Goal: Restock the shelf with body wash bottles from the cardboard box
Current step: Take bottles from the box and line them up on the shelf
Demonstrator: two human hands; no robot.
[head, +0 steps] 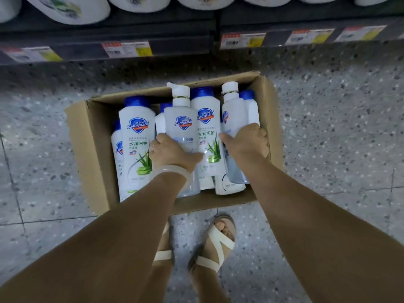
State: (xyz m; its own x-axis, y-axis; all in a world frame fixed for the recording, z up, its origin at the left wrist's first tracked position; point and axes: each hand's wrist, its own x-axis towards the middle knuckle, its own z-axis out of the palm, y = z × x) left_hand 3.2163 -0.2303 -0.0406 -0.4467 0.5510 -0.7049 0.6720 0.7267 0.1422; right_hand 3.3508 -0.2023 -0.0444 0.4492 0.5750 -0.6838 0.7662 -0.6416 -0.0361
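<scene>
An open cardboard box sits on the floor in front of the shelf, holding several body wash bottles. My left hand grips a clear pump bottle with a white top near the box's middle. My right hand is wrapped around a second clear bottle with a white cap at the right side of the box. White bottles with blue caps and aloe labels lie beside and between the two.
The dark bottom shelf edge with price tags runs across the top, with large white containers above it. My sandalled feet stand on the speckled tile floor just in front of the box.
</scene>
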